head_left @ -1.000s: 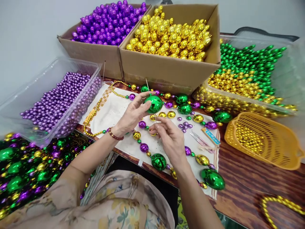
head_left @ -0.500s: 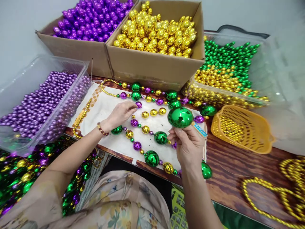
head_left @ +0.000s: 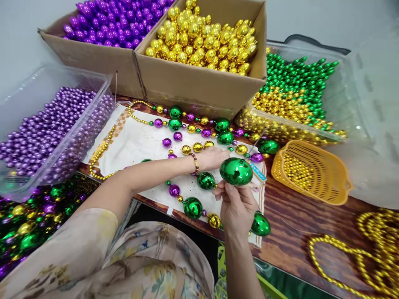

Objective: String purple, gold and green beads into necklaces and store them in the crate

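While the right hand (head_left: 239, 205) holds the large green bead (head_left: 236, 171) up over the white cloth (head_left: 145, 139), fingers clamped at its underside, a thin needle (head_left: 259, 141) pokes out past the top! Left hand (head_left: 214, 158) stretched right across, just beside it, near a small green bead (head_left: 230, 148); whether those fingers are apart or together, I can't tell. Gold beads (head_left: 197, 147) lie beyond that wrist, and the orange basket (head_left: 299, 190) sits rightward on the table (head_left: 289, 226).
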`<state>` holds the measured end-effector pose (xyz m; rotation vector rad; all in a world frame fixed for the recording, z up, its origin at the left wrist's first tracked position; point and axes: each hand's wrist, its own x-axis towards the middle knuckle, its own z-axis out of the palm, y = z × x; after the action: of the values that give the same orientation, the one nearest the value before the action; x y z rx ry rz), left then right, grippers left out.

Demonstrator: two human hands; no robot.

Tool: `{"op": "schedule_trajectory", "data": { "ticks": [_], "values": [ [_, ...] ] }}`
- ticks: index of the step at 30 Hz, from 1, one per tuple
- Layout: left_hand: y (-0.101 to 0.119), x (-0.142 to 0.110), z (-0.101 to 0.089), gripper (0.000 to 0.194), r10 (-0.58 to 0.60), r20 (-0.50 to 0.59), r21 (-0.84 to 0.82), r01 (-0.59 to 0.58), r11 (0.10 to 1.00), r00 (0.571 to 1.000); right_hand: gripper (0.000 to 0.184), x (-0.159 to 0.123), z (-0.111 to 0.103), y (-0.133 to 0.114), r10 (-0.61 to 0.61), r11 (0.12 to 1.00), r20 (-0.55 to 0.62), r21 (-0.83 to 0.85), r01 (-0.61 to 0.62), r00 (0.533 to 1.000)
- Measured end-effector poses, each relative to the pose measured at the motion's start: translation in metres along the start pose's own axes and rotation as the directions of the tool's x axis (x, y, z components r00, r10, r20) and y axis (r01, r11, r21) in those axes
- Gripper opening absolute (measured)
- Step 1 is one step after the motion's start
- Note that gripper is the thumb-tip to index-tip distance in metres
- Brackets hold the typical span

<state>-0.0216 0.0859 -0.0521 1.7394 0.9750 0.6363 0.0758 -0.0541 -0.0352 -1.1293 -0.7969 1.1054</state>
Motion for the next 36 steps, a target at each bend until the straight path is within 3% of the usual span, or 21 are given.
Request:
{"op": "schedule_trajectory", "data": {
  "ticks": [2,5,7,9,11,14,21,26,36],
  "values": [
    [0.003,-0.004,-0.008,0.023,0.057,-0.005,0.022,-0.056,0.998,0.998,0.02,0.001,0.001,0.0,-0.009,1.0,0.009,-0.027,0.01,1.0],
    [0.01,-0.022,-0.033,0.014,0.15,-0.141,-0.045,-0.158,0.986,0.979,0.02,0.002,0.005,-0.004,-0.034,0.995,0.038,-0.093,0.037,0.999],
    [0.015,-0.042,-0.056,0.005,0.085,-0.269,-0.223,-0.148,0.964,0.959,0.019,0.003,0.009,-0.007,-0.029,0.989,0.085,-0.144,0.041,0.996],
    [0.019,-0.067,-0.078,0.01,-0.079,-0.343,-0.499,-0.11,0.86,0.936,0.018,0.004,0.013,-0.009,-0.002,0.979,0.159,-0.203,0.035,0.987],
    [0.021,-0.092,-0.096,0.014,-0.204,-0.352,-0.708,-0.118,0.696,0.913,0.017,0.003,0.017,-0.01,0.021,0.964,0.235,-0.262,0.042,0.972],
    [0.025,-0.12,-0.109,0.012,-0.29,-0.337,-0.842,-0.149,0.519,0.896,0.018,0.002,0.023,-0.009,0.024,0.941,0.315,-0.328,0.085,0.949],
    [0.025,-0.133,-0.11,0.01,-0.362,-0.33,-0.907,-0.187,0.378,0.872,0.021,0.002,0.027,-0.011,0.011,0.886,0.451,-0.419,0.201,0.892],
    [0.024,-0.133,-0.108,0.006,-0.43,-0.387,-0.911,-0.266,0.315,0.816,0.022,0.003,0.028,-0.009,0.002,0.864,0.464,-0.446,0.232,0.886],
    [0.026,-0.131,-0.101,0.007,-0.456,-0.408,-0.907,-0.292,0.305,0.791,0.021,-0.001,0.029,-0.003,-0.023,0.862,0.412,-0.454,0.227,0.911]
  ]
}}
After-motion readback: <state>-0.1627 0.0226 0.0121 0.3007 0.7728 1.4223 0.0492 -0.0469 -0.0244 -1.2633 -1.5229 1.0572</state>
